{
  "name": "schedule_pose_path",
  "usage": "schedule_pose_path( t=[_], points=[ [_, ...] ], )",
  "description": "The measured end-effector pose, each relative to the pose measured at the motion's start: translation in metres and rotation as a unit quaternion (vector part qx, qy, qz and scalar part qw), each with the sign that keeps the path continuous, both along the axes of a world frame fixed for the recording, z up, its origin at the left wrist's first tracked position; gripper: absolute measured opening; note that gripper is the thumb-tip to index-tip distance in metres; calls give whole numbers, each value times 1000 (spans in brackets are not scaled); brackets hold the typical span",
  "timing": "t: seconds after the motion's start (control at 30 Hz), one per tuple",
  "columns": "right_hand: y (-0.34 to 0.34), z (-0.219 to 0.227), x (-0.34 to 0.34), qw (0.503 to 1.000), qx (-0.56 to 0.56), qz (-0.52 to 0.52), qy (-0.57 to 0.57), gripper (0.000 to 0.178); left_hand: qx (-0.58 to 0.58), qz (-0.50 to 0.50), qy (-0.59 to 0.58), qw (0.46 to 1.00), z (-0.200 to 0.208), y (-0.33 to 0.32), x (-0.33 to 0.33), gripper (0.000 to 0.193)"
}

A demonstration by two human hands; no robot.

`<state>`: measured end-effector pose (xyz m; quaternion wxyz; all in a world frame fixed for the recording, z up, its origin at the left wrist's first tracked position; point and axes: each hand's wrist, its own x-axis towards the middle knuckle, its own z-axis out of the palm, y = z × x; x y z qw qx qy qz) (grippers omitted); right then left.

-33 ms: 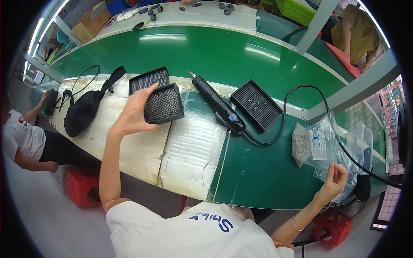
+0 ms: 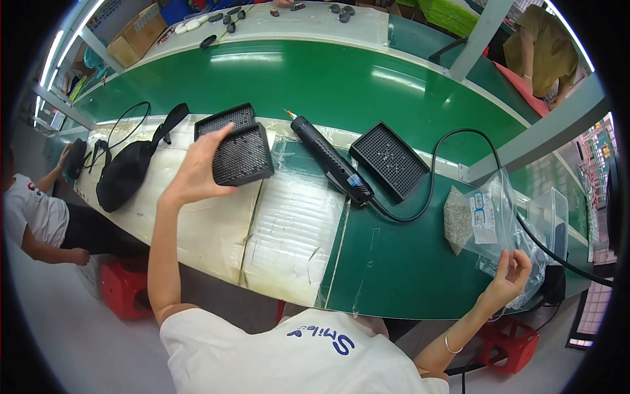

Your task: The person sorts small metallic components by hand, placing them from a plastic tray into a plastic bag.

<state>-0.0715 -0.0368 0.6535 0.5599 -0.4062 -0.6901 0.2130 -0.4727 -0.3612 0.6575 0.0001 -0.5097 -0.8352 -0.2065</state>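
Observation:
My left hand (image 2: 191,172) grips the side of a black rectangular tray (image 2: 243,157) with a fine grid of holes, tilted above the pale work mat. Just behind it lies a second black grid tray (image 2: 224,119), partly covered by the held one. My right hand (image 2: 508,281) is closed, thumb and fingers pinched at the edge of a clear plastic bag (image 2: 495,220). Many small greyish pieces (image 2: 457,220) fill the bag's left end, and a white label shows on it. Between the hands lie a black electric screwdriver (image 2: 331,161) and a third grid tray (image 2: 392,161) holding small shiny pieces.
The screwdriver's black cable (image 2: 433,177) loops right past the bag. A black cloth item (image 2: 125,174) lies at the left. A clear plastic bin (image 2: 556,217) stands far right, near a grey post (image 2: 538,144). Co-workers are at left and far right; red stools (image 2: 125,285) stand below.
My left hand and the held tray have shifted slightly left and away from me. The right hand has stayed almost still at the bag.

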Motion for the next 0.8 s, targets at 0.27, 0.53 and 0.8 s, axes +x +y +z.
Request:
schedule_pose_path(
  t=[0.27,0.53,0.8],
  points=[
    [-46,10,-66,950,117,260,-124,35,-55,52,-49,996,2,-21,-93,104],
    [-12,-37,-156,903,11,303,-305,79,-139,32,-34,989,4,2,-95,109],
    [-5,-53,-168,906,36,300,-295,101,-164,16,-20,986,7,1,-106,112]
  ],
)
